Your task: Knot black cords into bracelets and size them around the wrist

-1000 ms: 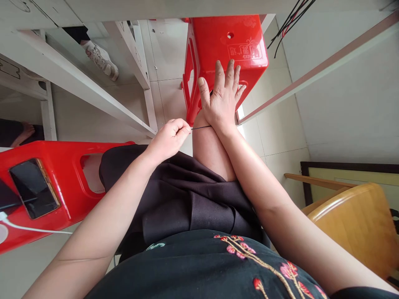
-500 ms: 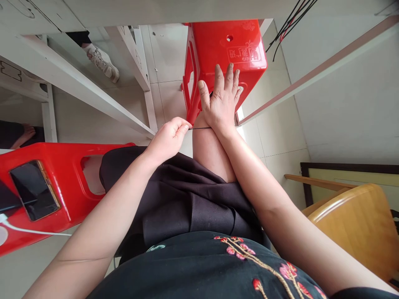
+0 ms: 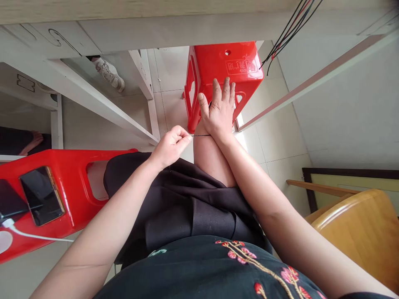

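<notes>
A thin dark twisted cord (image 3: 201,135) runs across my bare leg (image 3: 207,158). Its left end is pinched between the thumb and fingers of my left hand (image 3: 172,146), beside the knee. My right hand (image 3: 220,111) lies flat on the leg with fingers stretched out and apart, and the cord passes under its palm or heel. What becomes of the cord beneath that hand is hidden. Beyond the fingertips stands a red plastic stool (image 3: 205,62). Dark cloth (image 3: 174,199) covers my lap.
On the left, another red stool (image 3: 75,174) holds a phone (image 3: 42,195) and a black charger with a white cable (image 3: 40,237). Several black and red cords (image 3: 288,35) hang from the table edge (image 3: 140,11). A wooden chair (image 3: 361,224) stands right. Another person's shoe (image 3: 109,74) shows underneath.
The view has tilted up, so more of the table edge shows and everything sits lower. My left hand still pinches the cord, and my right hand stays flat on the leg.
</notes>
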Demonstrator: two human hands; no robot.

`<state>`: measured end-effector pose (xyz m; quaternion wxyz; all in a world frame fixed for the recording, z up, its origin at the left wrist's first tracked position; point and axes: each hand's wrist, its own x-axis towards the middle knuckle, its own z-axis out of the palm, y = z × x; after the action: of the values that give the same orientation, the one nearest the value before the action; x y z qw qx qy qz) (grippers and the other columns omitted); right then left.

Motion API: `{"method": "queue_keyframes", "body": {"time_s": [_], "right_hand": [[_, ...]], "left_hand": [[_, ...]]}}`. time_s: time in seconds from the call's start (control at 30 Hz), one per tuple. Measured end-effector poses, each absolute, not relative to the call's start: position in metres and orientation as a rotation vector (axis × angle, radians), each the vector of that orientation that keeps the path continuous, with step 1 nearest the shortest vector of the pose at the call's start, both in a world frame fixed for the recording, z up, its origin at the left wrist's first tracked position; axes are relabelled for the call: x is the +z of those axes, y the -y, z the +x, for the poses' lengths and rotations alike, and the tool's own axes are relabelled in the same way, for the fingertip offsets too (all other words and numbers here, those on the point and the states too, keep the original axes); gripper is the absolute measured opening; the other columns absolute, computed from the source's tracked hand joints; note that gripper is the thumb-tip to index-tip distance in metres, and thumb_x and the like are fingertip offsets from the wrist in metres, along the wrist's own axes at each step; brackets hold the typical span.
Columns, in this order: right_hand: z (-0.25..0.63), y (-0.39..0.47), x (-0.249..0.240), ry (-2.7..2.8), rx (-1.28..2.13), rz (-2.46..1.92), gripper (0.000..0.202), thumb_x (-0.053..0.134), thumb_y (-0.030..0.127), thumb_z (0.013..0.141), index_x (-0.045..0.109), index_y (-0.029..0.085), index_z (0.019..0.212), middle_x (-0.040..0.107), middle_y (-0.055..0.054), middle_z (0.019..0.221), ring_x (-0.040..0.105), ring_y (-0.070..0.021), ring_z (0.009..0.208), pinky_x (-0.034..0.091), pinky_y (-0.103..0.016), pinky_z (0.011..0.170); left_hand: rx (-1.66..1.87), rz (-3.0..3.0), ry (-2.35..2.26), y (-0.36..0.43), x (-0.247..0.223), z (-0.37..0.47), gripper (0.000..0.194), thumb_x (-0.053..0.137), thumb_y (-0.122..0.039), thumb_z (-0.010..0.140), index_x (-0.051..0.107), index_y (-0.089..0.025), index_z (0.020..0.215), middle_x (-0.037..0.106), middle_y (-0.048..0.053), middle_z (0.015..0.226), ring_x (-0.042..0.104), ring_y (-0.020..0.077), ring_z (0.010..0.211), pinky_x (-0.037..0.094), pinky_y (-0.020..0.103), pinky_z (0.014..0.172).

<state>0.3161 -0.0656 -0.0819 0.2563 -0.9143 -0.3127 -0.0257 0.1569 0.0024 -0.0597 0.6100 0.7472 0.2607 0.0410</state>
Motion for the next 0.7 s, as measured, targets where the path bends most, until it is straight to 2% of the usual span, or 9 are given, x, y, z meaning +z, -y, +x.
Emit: {"method": "queue_keyframes", "body": {"time_s": [0.17,0.3,0.6,0.7], "right_hand": [[0.316,0.065,-0.081,0.852,-0.042,-2.538,0.078,0.018,0.068,0.088,0.028,0.017,0.145,0.019,-0.017,0.153,0.009,-0.0364,0.143,0.022,-0.066,0.104],[0.318,0.064,-0.084,0.842,-0.083,-2.477,0.076,0.019,0.069,0.087,0.032,0.019,0.143,0.024,-0.016,0.152,0.012,-0.0365,0.142,0.022,-0.066,0.103],[0.317,0.065,-0.084,0.846,-0.123,-2.494,0.072,0.02,0.066,0.089,0.035,0.019,0.141,0.027,-0.016,0.15,0.016,-0.0353,0.141,0.023,-0.062,0.106],[0.316,0.065,-0.083,0.841,-0.115,-2.537,0.073,0.019,0.065,0.09,0.032,0.017,0.143,0.024,-0.018,0.151,0.014,-0.0352,0.142,0.024,-0.061,0.106]], "left_hand": [[0.112,1.739,-0.623,-0.004,-0.066,0.157,0.017,0.05,-0.034,0.084,0.05,-0.021,0.074,0.034,-0.007,0.05,0.03,0.0094,0.045,0.027,0.024,0.048],[0.088,1.771,-0.669,-0.005,-0.067,0.156,0.022,0.049,-0.039,0.085,0.057,-0.02,0.077,0.036,-0.006,0.05,0.031,0.0107,0.046,0.03,0.024,0.05],[0.058,1.781,-0.684,-0.008,-0.071,0.155,0.038,0.045,-0.052,0.086,0.062,-0.019,0.074,0.046,-0.002,0.056,0.038,0.0122,0.051,0.034,0.025,0.051],[-0.002,1.789,-0.671,-0.009,-0.074,0.156,0.038,0.048,-0.051,0.085,0.064,-0.018,0.074,0.057,0.002,0.065,0.047,0.0132,0.058,0.038,0.025,0.055]]}}
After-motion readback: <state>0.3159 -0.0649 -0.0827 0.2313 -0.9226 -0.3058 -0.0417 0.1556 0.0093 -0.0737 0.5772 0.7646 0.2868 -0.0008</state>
